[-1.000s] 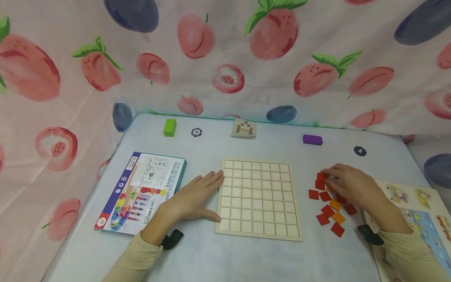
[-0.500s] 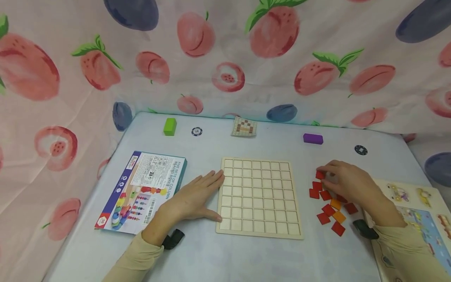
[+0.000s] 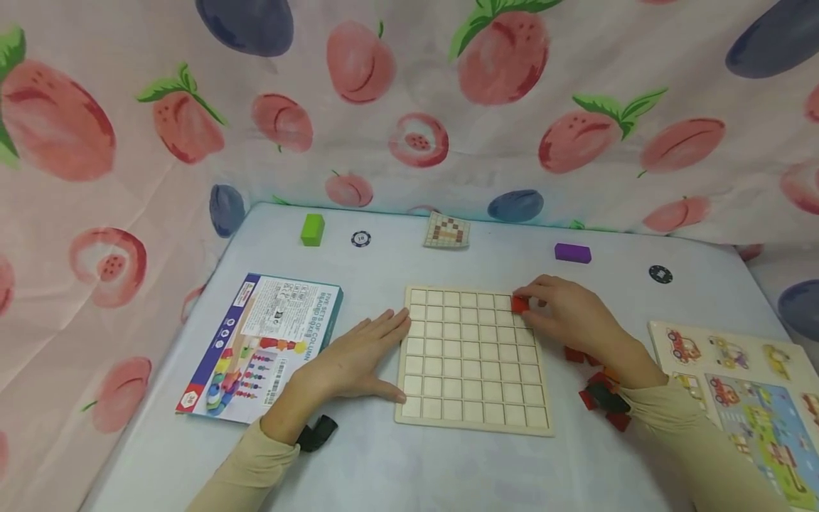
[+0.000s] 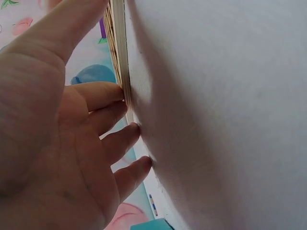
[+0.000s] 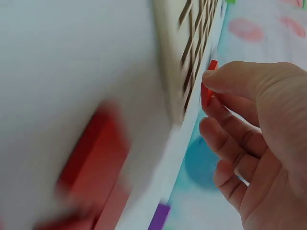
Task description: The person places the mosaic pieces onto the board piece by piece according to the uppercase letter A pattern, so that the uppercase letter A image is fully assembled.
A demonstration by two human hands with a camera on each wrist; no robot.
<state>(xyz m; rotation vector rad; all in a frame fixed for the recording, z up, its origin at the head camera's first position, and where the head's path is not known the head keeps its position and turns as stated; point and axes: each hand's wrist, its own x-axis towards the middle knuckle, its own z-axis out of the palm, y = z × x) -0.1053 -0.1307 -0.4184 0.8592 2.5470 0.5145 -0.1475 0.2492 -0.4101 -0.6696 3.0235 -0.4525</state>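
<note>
Head view: red tile (image 3: 519,304) pinched in right-hand fingers (image 3: 534,293) (over grid board (image 3: 471,359)).

The grid board (image 3: 472,359) lies mid-surface: box (image 3: 262,345) to its left, loose tiles (image 3: 598,387) and puzzle (image 3: 736,384) to its right.

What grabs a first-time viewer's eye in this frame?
The pale wooden grid board at the table's centre, with the right hand pinching a red tile over its far right corner. The left hand lies flat against the board's left edge. Behind everything hangs a loud peach-and-plum printed cloth.
</note>
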